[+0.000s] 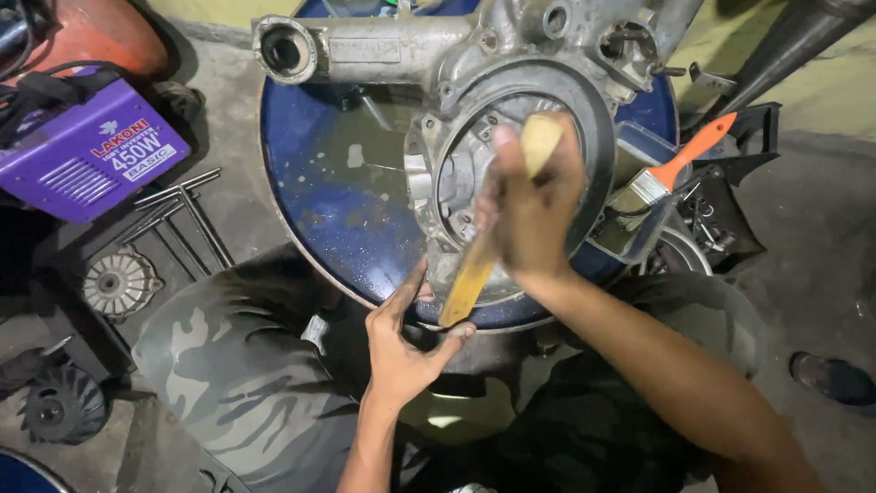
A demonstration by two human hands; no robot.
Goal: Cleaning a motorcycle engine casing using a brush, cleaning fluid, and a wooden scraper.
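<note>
A grey metal engine casing (474, 100) lies on top of a round blue drum (328, 201), its round opening facing up and a tube-like arm reaching to the far left. The right hand (529, 215) is clenched around a yellowish wooden handle (470, 278), which slants from the far right down toward the near left across the casing's ring; the hand is blurred, and the tool's working end is hidden. The left hand (401, 351) sits at the near rim of the drum, thumb and fingers spread and released, fingertips touching the low end of the handle. To the right, a paintbrush with an orange handle (671, 173) rests in a small tray. On the floor at the left are a purple welding machine (91, 151), several metal rods (178, 215) and 2 finned round parts (119, 283).
</note>
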